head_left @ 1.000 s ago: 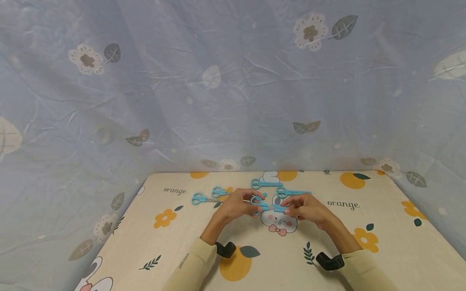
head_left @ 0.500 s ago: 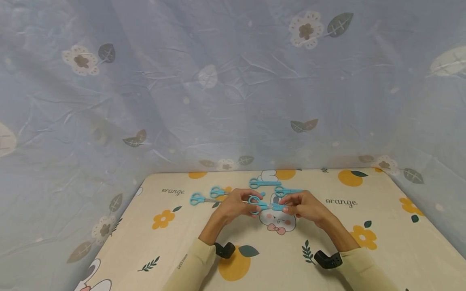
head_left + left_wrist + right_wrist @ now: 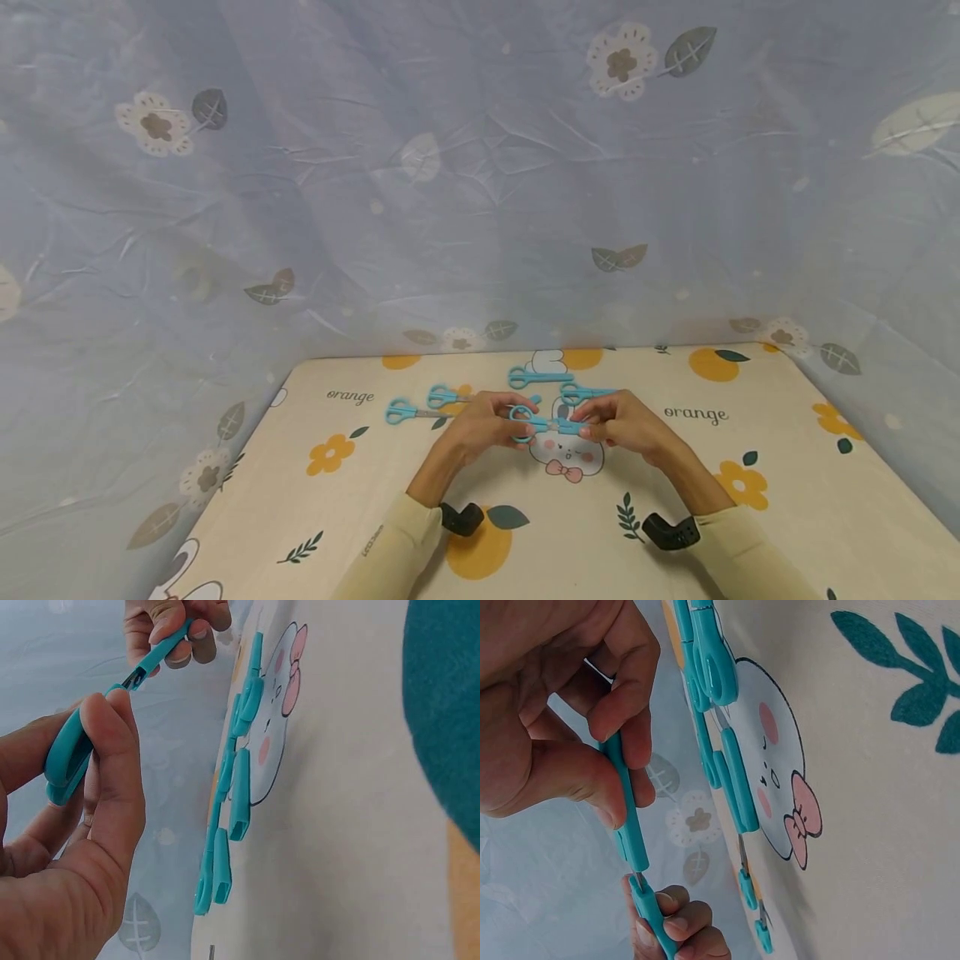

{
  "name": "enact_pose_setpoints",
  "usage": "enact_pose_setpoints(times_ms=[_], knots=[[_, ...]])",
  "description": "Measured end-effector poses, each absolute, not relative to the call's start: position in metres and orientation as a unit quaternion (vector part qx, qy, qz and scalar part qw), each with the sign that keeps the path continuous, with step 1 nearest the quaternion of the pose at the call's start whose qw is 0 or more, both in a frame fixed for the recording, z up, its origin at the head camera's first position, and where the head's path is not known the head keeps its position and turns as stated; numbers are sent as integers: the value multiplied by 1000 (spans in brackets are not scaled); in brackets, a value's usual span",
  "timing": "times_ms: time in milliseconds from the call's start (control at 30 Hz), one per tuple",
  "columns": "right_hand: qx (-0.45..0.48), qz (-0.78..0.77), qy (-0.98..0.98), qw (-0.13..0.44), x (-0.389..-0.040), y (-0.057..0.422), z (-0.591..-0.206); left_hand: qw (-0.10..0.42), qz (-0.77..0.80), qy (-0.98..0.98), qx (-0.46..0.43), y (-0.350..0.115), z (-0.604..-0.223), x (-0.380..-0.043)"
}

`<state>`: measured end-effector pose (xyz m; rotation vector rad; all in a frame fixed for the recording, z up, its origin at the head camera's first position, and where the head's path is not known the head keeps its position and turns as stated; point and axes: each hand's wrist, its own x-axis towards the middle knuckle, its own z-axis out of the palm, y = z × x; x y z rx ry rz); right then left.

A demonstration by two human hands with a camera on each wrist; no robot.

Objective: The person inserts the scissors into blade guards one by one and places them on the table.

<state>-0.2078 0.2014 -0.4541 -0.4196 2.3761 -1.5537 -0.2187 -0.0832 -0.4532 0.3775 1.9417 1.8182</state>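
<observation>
My left hand (image 3: pixel 483 427) grips a pair of light-blue scissors (image 3: pixel 69 754) by the finger loops. Thumb and fingers of my right hand (image 3: pixel 628 427) pinch the blue blade cover (image 3: pixel 630 817), which sits over the blades. A short stretch of metal blade (image 3: pixel 133 678) shows between handle and cover. Both hands are raised above the table in front of the body, scissors lying roughly level between them. Two loose blue covers, one nearer (image 3: pixel 239 796) and one farther (image 3: pixel 222 868), lie on the cloth beneath.
Bare-bladed scissors (image 3: pixel 401 411) and a second bare-bladed pair (image 3: pixel 441 396) lie left of the hands. Behind them are covered scissors (image 3: pixel 543 378) and another covered pair (image 3: pixel 588 392). A patterned tablecloth (image 3: pixel 570 533) spreads underneath; a blue-grey curtain (image 3: pixel 450 208) rises at the back.
The head view has shifted slightly, moving the scene a little leftward. Both hands keep the same grip, and the stretch of blade between handle and cover looks about the same.
</observation>
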Motion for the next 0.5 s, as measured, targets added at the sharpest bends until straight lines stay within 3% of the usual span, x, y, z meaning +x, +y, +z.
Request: enact_pose_setpoints(times_ms=[500], knots=[[-137,-532,822,150,-208,203,-452,209,643,720,156,-77,-454,-217]])
